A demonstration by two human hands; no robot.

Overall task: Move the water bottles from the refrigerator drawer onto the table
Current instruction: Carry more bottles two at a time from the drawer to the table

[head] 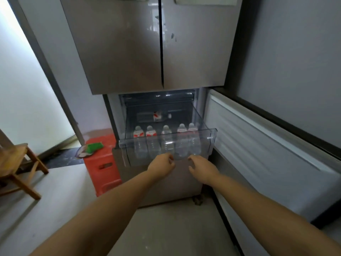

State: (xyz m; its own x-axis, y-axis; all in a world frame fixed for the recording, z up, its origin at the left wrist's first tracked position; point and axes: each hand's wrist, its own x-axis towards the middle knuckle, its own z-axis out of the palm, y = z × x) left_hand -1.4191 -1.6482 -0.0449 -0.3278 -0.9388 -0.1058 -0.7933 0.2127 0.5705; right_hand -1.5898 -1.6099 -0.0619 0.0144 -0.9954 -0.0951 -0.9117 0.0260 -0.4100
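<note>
Refrigerator drawer (210,138) holds bottles (167,141) just beyond both loosely curled, empty grips (181,163)

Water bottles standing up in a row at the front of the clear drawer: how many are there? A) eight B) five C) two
B, since five upright water bottles with red-and-white labels line the front wall of the pulled-out clear drawer, while one more bottle lies on its side farther back.
</note>
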